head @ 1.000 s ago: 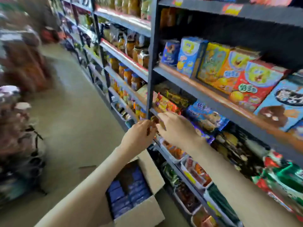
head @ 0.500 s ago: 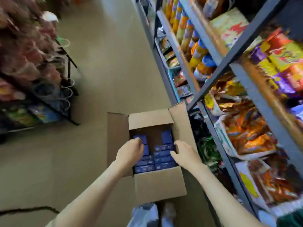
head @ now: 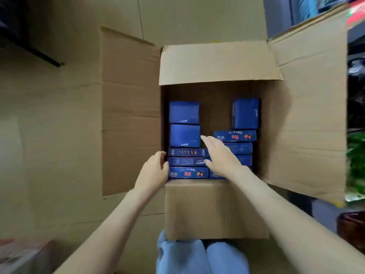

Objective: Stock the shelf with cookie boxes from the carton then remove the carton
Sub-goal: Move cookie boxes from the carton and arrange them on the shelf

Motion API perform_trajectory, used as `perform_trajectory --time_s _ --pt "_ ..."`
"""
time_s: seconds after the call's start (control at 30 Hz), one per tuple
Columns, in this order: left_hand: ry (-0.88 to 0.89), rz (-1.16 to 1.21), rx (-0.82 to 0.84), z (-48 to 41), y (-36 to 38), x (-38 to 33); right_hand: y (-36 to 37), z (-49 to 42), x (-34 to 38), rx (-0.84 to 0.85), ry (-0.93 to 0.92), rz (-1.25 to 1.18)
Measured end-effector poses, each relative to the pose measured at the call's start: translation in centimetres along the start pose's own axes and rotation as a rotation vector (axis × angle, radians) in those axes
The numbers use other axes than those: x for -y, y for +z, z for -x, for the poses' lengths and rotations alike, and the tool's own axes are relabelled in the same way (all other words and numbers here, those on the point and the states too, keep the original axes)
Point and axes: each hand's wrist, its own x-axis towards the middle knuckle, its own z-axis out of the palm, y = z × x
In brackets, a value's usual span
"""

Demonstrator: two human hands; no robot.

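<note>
Two hands are working at an open carton of blue cookie boxes.

The right hand (head: pixel 221 155) is reaching in flat, fingers straight and together, hovering over the cookie boxes (head: pixel 187 172) with its fingertips above the bare gap between the two stacks. The left hand (head: pixel 153 171) is sitting apart from it at the left rim, fingers curled there – whether it is actually gripping the wall I cannot tell. The boxes are lying inside the carton (head: pixel 215 208), stacked along its left and right sides. The carton is standing on the tan floor (head: pixel 59 115) with all four flaps folded out, the near flap hanging over knees in light blue trousers (head: pixel 197 258) – the right flap is leaning towards a shelf (head: pixel 280 14) holding green packets (head: pixel 357 155).
</note>
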Motion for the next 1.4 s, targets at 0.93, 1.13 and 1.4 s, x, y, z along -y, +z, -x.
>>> perform_trajectory --time_s 0.93,1.13,1.4 --pt "-0.049 0.237 0.033 7.8 -8.7 -9.5 -14.8 6.9 4.7 -0.252 0.259 -0.029" --pt "0.246 0.201 0.109 19.5 -18.9 -21.0 -27.8 23.8 10.6 -0.202 0.278 -0.32" --pt "1.163 -0.575 0.029 36.2 -31.3 -34.9 -40.9 44.9 17.2 -0.355 0.194 -0.182"
